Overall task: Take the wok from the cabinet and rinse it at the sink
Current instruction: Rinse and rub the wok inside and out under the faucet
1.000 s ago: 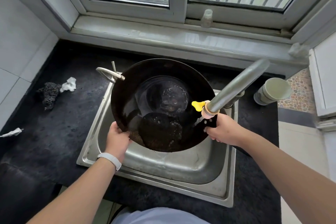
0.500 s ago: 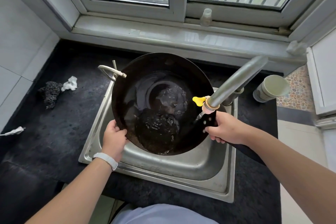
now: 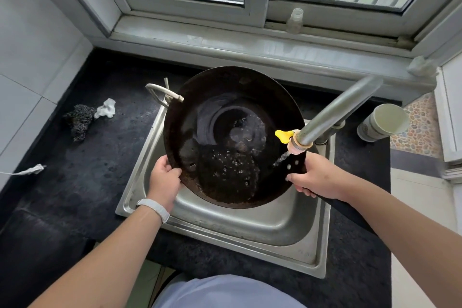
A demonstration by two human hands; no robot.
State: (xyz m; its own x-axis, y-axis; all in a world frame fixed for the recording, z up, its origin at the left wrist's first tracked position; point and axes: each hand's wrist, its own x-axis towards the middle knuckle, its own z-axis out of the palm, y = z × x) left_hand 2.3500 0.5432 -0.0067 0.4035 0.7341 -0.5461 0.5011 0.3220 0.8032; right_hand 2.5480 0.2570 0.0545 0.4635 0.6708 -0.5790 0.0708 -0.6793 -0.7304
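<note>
A large black wok (image 3: 225,97) is held tilted toward me over the steel sink (image 3: 250,227). My left hand (image 3: 163,180) grips its left rim. My right hand (image 3: 317,177) is closed on the black handle at the wok's right side. A grey tap (image 3: 337,112) with a yellow lever reaches in from the right, and a thin stream of water runs from its spout onto the wok's inner wall. Bubbly water is pooled in the lower part of the wok.
Dark countertop (image 3: 87,170) surrounds the sink. A black scrubber (image 3: 80,120) and a crumpled white scrap (image 3: 106,107) lie at the left. A pale cup (image 3: 382,122) lies on its side at the right. A metal loop (image 3: 162,91) juts up behind the sink's left corner.
The wok has tipped more toward me and shifted slightly back. The pooled water has slid down to the wok's near side. Both hands keep their grip.
</note>
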